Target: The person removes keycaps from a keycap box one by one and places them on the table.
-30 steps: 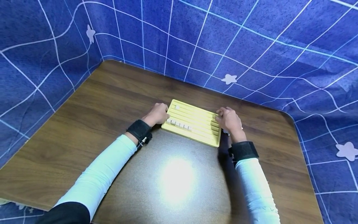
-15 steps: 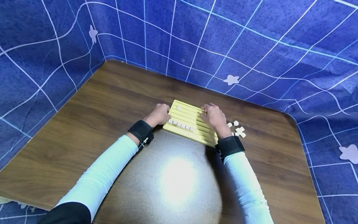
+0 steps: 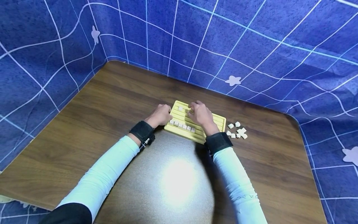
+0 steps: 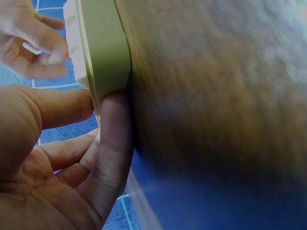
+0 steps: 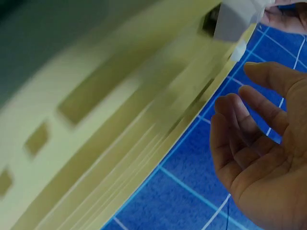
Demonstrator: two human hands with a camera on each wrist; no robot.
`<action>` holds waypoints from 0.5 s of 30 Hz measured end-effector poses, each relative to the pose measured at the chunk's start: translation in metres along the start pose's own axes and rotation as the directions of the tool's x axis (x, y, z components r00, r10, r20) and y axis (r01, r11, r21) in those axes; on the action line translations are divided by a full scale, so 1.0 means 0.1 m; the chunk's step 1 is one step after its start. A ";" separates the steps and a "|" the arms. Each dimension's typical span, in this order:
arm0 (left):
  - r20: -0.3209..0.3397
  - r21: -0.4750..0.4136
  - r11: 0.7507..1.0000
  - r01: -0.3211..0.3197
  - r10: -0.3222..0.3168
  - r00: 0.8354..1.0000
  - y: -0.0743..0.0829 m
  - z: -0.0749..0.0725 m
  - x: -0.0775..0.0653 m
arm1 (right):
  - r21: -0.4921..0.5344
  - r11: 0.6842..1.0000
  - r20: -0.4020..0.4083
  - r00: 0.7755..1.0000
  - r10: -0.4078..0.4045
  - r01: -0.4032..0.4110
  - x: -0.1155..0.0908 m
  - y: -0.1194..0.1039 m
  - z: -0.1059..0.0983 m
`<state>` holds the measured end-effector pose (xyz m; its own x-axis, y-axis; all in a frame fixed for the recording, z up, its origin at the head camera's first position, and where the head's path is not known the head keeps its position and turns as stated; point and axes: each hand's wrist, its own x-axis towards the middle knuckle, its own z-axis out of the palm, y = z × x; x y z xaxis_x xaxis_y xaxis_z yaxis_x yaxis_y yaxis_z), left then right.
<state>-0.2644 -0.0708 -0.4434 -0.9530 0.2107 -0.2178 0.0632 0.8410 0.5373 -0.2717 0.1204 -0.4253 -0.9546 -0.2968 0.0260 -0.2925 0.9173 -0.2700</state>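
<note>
Left grip (image 3: 161,114) pinches the left end of the yellow tray (image 3: 221,122); right grip (image 3: 202,114), released, hangs above the tray's middle, fingers half bent, no piece visible between them. Should the pinch slacken, the tray could skid on the desk (image 3: 117,93); a low sweep of the right grip could dislodge the row of six white pieces (image 3: 184,127) in a groove toward the tray's near edge. A single piece (image 3: 180,108) sits near its far-left corner; loose pieces (image 3: 241,131) lie on the desk beside its right end.
</note>
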 end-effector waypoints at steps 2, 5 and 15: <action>-0.003 0.006 1.000 -0.003 0.003 1.000 0.00 0.00 0.00 | -0.002 1.000 -0.003 1.000 -0.023 0.023 0.03 -0.05 0.02; -0.007 0.016 1.000 -0.011 0.011 1.000 -0.01 -0.01 0.00 | -0.009 0.998 -0.007 0.998 -0.055 0.054 0.06 -0.11 0.04; -0.028 0.039 0.999 -0.026 0.027 0.999 0.00 -0.01 -0.02 | -0.027 0.998 0.021 0.998 -0.062 0.063 0.16 -0.25 0.10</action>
<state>-0.2624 -0.0716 -0.4424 -0.9589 0.2192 -0.1801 0.0993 0.8541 0.5106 -0.2789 0.0905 -0.4279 -0.9331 -0.3590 0.0224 -0.3535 0.9035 -0.2422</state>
